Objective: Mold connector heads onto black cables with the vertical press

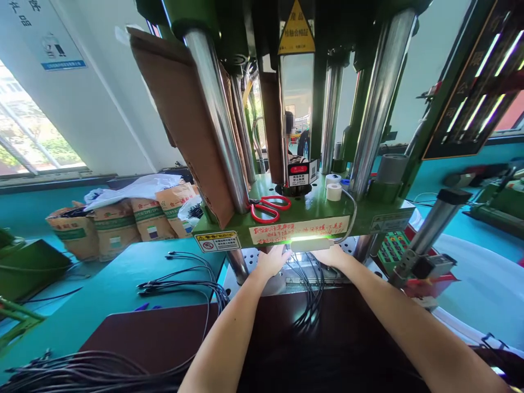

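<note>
Both hands reach under the green plate of a press [311, 210]. My left hand [273, 262] is at the left end of a metal mould [292, 282]; its thumb side shows, but the fingertips are hidden under the plate's edge. Opposite it, my right hand [331, 256] reaches in behind a lit lamp bar [311, 244], which covers its fingers. What either hand grips, if anything, cannot be made out. Between the forearms, a bunch of black cables [313, 303] runs out of the mould and hangs over a dark brown board [295, 338].
Red-handled scissors [270, 208] and a white tape roll [333, 191] lie on the press plate. Steel columns [216, 120] rise around it. More black cables [184, 286] lie on the teal table [123, 289] at left. Paper sacks [117, 229] stand behind.
</note>
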Action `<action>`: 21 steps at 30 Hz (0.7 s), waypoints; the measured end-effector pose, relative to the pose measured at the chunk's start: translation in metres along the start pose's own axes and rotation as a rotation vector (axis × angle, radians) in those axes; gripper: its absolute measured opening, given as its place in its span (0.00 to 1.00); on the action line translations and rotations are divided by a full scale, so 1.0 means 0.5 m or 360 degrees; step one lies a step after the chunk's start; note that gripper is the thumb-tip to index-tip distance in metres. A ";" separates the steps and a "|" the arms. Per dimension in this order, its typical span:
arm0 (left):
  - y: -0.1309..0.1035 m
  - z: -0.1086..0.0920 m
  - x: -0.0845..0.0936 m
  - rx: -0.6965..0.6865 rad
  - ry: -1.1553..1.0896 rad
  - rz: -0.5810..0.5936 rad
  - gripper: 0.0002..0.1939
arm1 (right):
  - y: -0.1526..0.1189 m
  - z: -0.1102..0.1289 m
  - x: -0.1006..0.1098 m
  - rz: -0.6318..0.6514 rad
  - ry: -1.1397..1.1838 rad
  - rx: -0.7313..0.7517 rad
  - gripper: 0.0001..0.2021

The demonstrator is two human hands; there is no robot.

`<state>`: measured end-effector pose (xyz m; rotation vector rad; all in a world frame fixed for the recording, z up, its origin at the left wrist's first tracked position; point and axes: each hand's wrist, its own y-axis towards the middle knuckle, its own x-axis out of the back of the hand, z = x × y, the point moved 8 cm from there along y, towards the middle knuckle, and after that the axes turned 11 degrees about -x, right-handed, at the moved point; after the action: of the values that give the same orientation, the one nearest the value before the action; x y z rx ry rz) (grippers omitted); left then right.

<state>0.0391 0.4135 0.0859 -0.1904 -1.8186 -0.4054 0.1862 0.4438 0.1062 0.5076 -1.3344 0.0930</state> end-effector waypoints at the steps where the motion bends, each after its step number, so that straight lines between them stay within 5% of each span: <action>1: -0.003 -0.002 0.003 0.0009 0.0004 -0.0011 0.20 | -0.003 0.012 0.005 -0.0002 -0.0010 -0.0013 0.14; 9: -0.094 -0.078 0.051 -0.0172 0.0173 -0.0154 0.24 | -0.027 0.136 0.003 0.0025 -0.0069 -0.0112 0.11; 15: -0.206 -0.168 0.079 -0.0358 0.0059 -0.0027 0.27 | -0.012 0.135 -0.011 0.0072 -0.0120 -0.0231 0.10; 21: -0.283 -0.217 0.065 -0.0402 -0.0126 0.0157 0.31 | 0.000 0.131 -0.017 0.0083 -0.0200 -0.0322 0.09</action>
<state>0.0799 0.2397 0.1176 -0.4745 -1.8234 -0.5639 0.1247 0.4194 0.1075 0.3112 -1.4621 -0.0313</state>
